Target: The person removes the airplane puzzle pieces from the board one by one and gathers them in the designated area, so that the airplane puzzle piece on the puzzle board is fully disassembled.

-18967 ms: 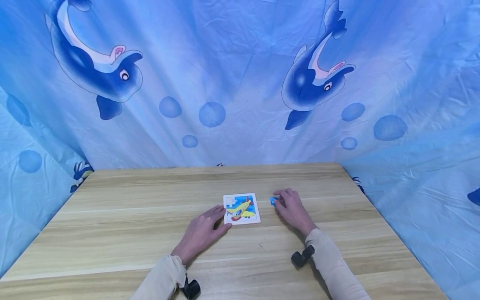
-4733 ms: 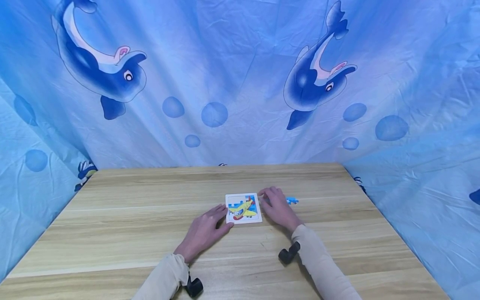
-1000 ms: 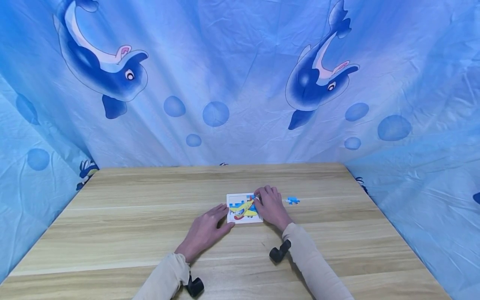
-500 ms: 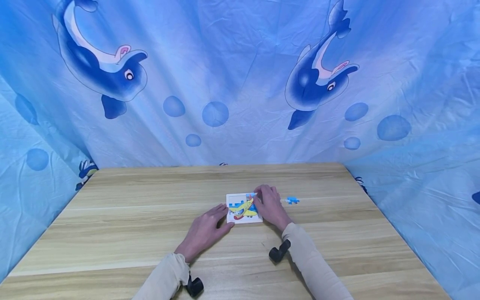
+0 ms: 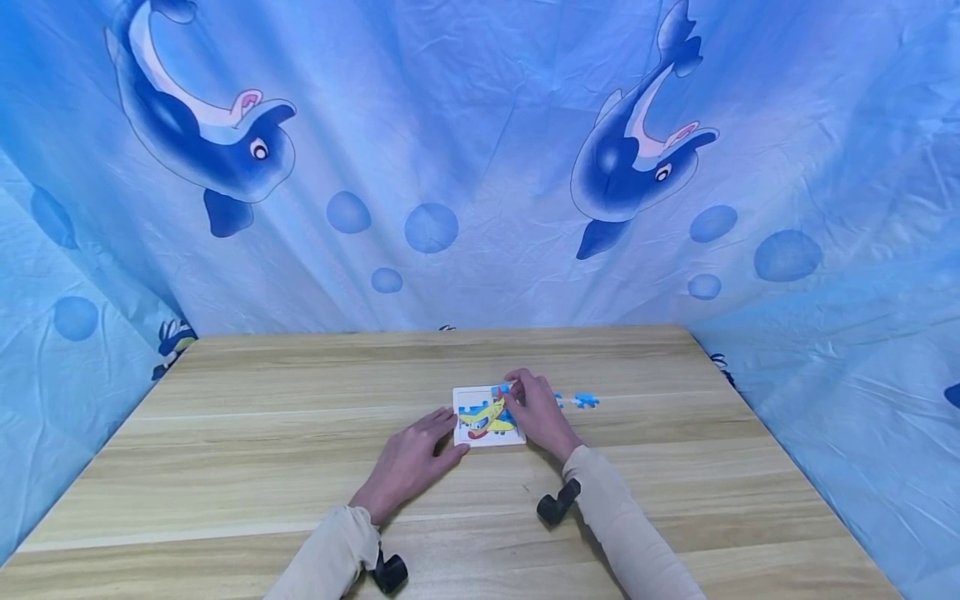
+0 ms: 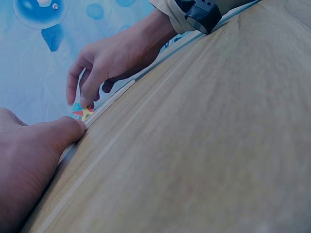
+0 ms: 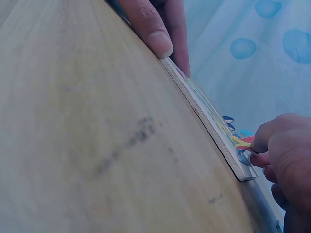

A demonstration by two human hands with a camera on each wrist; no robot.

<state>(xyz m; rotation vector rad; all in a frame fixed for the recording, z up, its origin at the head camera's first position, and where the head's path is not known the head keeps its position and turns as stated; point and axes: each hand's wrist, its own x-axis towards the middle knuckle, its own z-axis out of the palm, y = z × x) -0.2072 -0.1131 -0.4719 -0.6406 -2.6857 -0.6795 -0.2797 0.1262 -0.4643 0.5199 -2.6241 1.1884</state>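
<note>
A small square jigsaw puzzle (image 5: 472,397) with a white frame and a yellow airplane picture lies on the table. Bare white backing shows along its upper left. My left hand (image 5: 408,458) rests at the left side, thumb at the near left corner and fingers along the edge, fairly straight. At the upper right part, my right hand (image 5: 542,414) pinches a red and yellow puzzle piece (image 7: 244,141) between thumb and finger. In the right wrist view this piece tilts up from the board. Loose blue puzzle pieces (image 5: 586,401) lie right of my right hand, one partly hidden behind it.
The wooden table (image 5: 300,400) has a light striped grain. Behind and beside it hangs a blue curtain (image 5: 480,167) with dolphins and bubbles. A black camera (image 5: 552,508) sits on the right wrist, another (image 5: 390,573) on the left.
Since the oldest frame, blue pieces have left the board's upper left and lie at right. My right hand has come over the upper right and tilts a piece up. My left hand stays put.
</note>
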